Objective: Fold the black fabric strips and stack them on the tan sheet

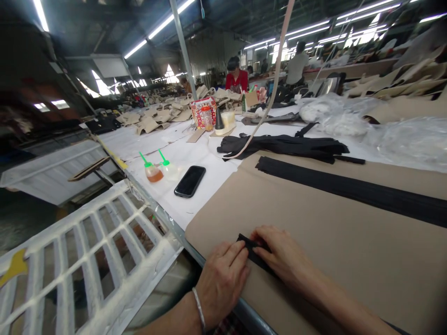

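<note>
A narrow black fabric strip (259, 258) lies along the near edge of a large beige sheet (314, 232). My left hand (225, 274), with a light bangle at its wrist, has its fingers pressed together on the strip's left end. Just to the right, my right hand (279, 256) is curled with thumb and fingers closed on the same strip. Part of the strip is hidden under my right hand and forearm. Farther back on the sheet rests a wide stack of long black strips (349, 186).
Beyond the sheet are a bundle of black strips (286, 146), a phone (190, 181), a bottle of amber liquid (154, 174) and a hanging hose (275, 83). A white slatted rack (101, 246) stands left of the table edge. A person in red (237, 80) is at the back.
</note>
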{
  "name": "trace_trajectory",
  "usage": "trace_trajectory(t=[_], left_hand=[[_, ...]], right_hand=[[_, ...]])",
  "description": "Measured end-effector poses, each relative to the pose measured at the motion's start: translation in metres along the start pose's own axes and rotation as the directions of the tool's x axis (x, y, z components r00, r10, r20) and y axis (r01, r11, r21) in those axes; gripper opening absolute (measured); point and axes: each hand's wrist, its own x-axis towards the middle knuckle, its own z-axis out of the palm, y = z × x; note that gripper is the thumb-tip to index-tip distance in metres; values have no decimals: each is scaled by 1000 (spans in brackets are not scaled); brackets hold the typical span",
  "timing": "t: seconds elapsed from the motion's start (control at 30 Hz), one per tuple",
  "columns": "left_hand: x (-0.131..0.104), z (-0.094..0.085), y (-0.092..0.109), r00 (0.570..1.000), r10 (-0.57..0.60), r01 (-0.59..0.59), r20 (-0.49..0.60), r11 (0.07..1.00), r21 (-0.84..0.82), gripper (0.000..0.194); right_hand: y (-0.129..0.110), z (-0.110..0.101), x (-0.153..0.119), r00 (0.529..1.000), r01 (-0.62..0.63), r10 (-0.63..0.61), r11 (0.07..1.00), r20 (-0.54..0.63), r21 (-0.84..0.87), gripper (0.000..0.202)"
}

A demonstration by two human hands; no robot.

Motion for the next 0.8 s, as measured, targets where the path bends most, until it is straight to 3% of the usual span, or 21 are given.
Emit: trace_trajectory(t=[0.37,0.8], left_hand=[[3,-7,-18,991,86,-93,102,994,58,24],[0,-8,-20,996,50,-53,74,998,41,25]], right_hand=[[-12,5,-3,998,37,-41,996,-40,-85,23],[-2,18,-7,975,160,-156,987,-160,11,31]])
